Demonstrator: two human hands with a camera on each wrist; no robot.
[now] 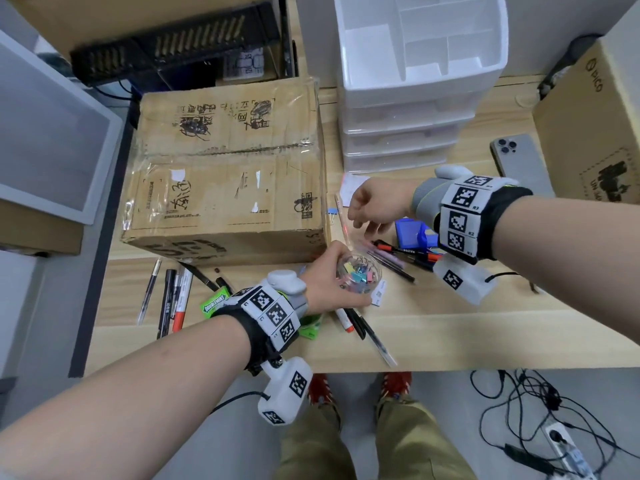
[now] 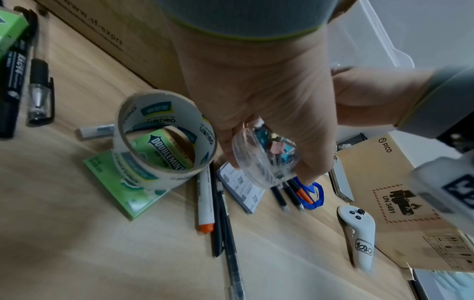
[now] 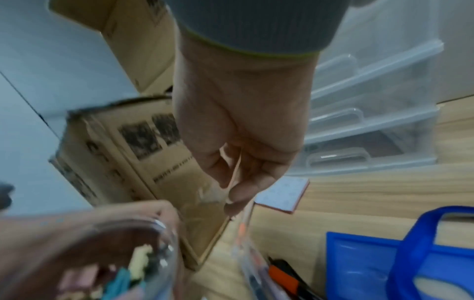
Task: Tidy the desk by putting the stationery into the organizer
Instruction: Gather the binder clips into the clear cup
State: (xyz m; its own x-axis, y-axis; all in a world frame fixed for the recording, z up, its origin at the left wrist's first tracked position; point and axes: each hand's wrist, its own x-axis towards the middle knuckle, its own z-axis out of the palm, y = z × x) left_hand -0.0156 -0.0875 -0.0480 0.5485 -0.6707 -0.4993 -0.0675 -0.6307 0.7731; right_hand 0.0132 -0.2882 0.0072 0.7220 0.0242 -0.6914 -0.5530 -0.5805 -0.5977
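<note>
My left hand (image 1: 325, 277) grips a small clear round tub (image 1: 358, 273) of coloured binder clips, lifted just off the desk by the cardboard box's front corner. The left wrist view shows the fingers (image 2: 313, 162) wrapped round the tub (image 2: 264, 162). My right hand (image 1: 369, 207) hovers a little above and behind the tub, its fingers curled together and pointing down. In the right wrist view a thin pale strip shows between thumb and fingers (image 3: 243, 182); blur hides what it is. The white drawer organizer (image 1: 408, 98) stands at the back, its top compartments bare.
A big cardboard box (image 1: 225, 168) fills the desk's left. Pens lie at its front (image 1: 169, 299) and under my right wrist (image 1: 391, 261), beside a blue plastic item (image 1: 410, 233). A tape roll (image 2: 164, 146), gum pack (image 1: 214, 303), notepad (image 1: 353, 185), phone (image 1: 523, 164) and PICO box (image 1: 595, 133) are also here.
</note>
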